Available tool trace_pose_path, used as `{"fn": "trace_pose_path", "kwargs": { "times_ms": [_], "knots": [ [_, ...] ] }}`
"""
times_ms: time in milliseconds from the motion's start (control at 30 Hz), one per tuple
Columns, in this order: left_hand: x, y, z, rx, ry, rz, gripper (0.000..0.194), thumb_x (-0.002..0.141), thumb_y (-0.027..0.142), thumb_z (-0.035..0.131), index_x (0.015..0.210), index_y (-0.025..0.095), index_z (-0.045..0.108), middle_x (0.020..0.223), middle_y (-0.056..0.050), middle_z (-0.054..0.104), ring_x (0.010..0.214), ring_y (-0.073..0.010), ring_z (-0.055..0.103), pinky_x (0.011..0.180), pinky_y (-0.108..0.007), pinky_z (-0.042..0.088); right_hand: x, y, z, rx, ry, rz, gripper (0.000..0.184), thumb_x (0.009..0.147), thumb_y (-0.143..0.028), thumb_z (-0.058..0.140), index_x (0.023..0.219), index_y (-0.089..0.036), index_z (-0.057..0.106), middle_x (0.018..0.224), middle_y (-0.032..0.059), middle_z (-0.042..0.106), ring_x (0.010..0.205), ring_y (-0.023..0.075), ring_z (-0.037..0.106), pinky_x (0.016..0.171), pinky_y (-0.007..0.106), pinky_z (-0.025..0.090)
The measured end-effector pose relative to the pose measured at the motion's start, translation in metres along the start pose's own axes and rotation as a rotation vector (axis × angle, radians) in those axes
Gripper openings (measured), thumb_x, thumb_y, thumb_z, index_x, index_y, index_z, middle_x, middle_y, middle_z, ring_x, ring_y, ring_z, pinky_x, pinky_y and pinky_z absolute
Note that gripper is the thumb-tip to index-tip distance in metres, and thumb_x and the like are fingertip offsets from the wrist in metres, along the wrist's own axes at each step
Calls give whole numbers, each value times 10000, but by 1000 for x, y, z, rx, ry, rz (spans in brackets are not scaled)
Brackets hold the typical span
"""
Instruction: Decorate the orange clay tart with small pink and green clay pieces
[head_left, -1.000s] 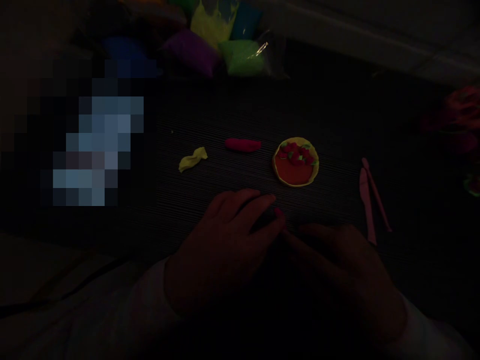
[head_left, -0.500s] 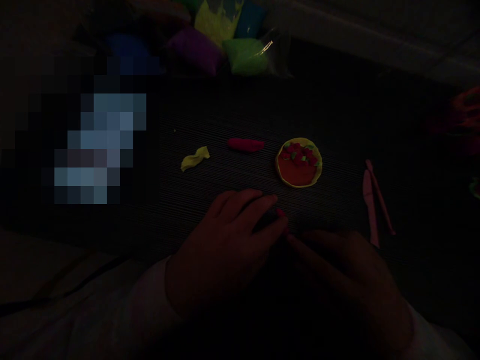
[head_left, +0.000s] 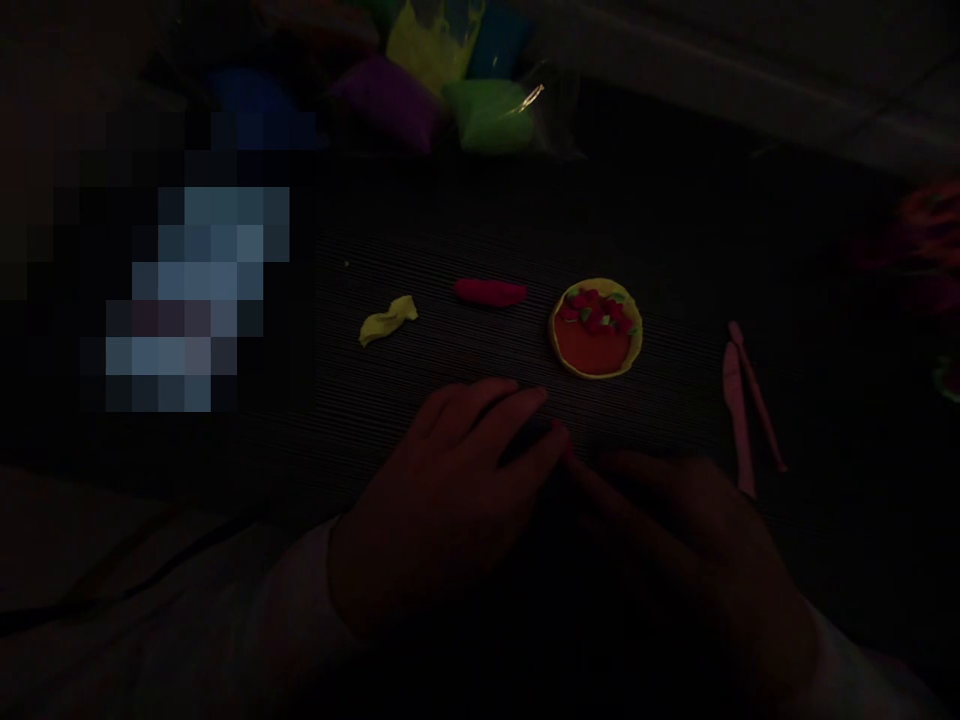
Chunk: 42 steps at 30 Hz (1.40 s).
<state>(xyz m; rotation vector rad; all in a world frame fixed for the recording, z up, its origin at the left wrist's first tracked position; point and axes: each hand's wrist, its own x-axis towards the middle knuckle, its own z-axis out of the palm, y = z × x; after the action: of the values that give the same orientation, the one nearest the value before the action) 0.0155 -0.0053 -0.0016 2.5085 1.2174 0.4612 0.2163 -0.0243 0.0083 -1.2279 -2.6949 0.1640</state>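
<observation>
The scene is very dark. My left hand (head_left: 457, 480) rests low on the dark ribbed mat (head_left: 675, 230), fingers curled forward. My right hand (head_left: 690, 530) lies beside it, one finger reaching left. Their fingertips meet on a small red clay bit (head_left: 561, 435) and pinch it. Just beyond lies a round yellow clay disc (head_left: 596, 330) with an orange top and red and green bits on its far half. A red clay roll (head_left: 489, 291) and a crumpled yellow clay scrap (head_left: 387, 320) lie to its left.
Two pink modelling tools (head_left: 742, 405) lie to the right of my right hand. Bags of purple, green, yellow and blue clay (head_left: 450, 80) sit at the mat's far edge. A blurred bright patch is at left. Dim red shapes (head_left: 930, 240) are at far right.
Both hands stay on the small red bit, with only slight shifts of the fingers. The other clay pieces and tools have not moved.
</observation>
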Motion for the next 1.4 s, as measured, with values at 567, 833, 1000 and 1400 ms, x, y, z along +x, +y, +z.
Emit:
{"fn": "trace_pose_path", "kwargs": {
  "times_ms": [567,833,1000,1400],
  "knots": [
    [0,1,1,12,8,-11,293,838,233,425,1108,206,538,1208,-69,496,1096,-240,416,894,-412,385,-2,-1,-1,32,21,-2,283,818,-193,480,1097,-165,517,901,83,591,699,169,485,597,315,381],
    [0,0,1,7,28,-49,304,829,222,436,1114,181,533,1203,-81,491,1108,-251,399,897,-423,387,-2,-2,-2,20,6,8,283,819,-208,474,1092,-173,539,904,76,589,681,159,476,590,303,371],
    [-1,0,2,-1,30,-43,302,827,225,441,1110,182,536,1200,-78,495,1113,-247,401,902,-421,386,0,-1,-1,13,8,1,297,813,-198,484,1105,-162,526,902,83,582,690,166,477,595,312,383],
    [1,0,2,-11,53,-48,288,828,215,436,1090,184,551,1183,-78,513,1100,-243,419,892,-414,393,1,0,-2,-12,-1,15,340,804,-206,489,1138,-144,497,942,104,571,739,189,505,615,321,401]
  ]
}}
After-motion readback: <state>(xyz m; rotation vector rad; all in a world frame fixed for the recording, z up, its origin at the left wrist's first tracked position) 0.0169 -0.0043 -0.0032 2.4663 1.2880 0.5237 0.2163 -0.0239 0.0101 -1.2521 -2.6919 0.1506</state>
